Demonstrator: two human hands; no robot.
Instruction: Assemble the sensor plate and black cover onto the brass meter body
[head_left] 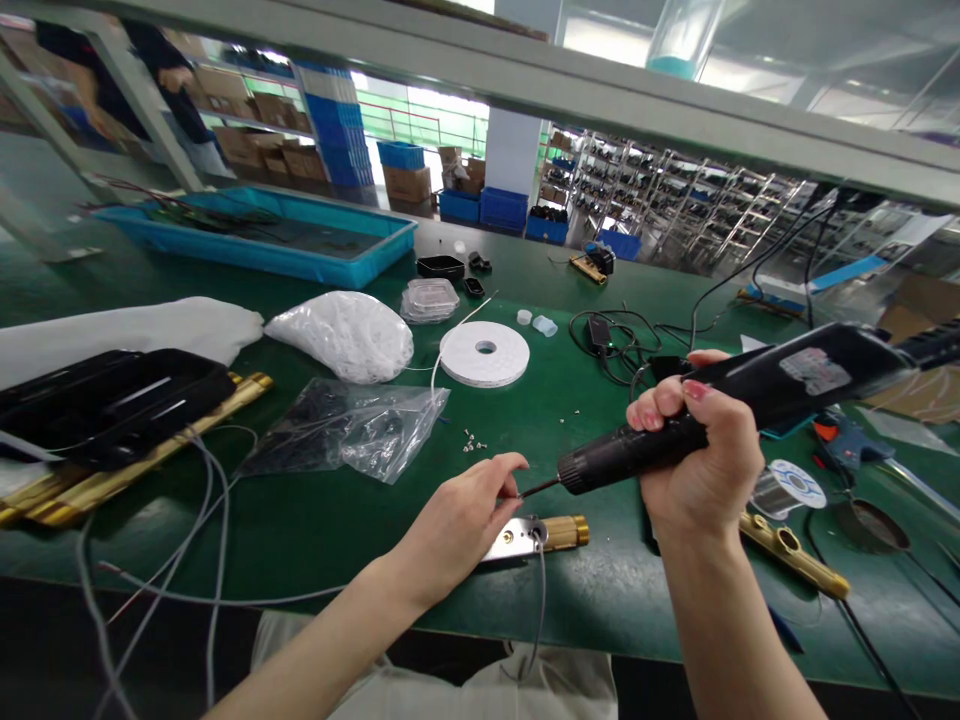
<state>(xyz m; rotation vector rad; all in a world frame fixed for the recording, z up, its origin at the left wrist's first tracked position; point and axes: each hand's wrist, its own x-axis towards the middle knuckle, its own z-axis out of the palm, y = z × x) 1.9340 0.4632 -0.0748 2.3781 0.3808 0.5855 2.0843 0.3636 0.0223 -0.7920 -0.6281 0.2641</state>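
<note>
My right hand [701,440] is wrapped round a black electric screwdriver [645,450], held nearly level with its bit pointing left. The fingers of my left hand [480,505] are pinched together at the tip of the bit; whatever small thing they hold there is hidden. Just below them, a brass fitting [566,532] with a silver plate [514,540] lies near the front edge of the bench, partly behind my left hand. A grey cable [541,600] runs from the plate down over the edge. Several small screws [470,441] lie loose beyond my left hand.
A white tape roll [484,354], plastic bags [341,335] and a blue tray [262,235] stand farther back. Black housings [112,400] rest on brass bars at left. At right are a solder spool [787,488] and another brass fitting [795,557]. A person stands at far left.
</note>
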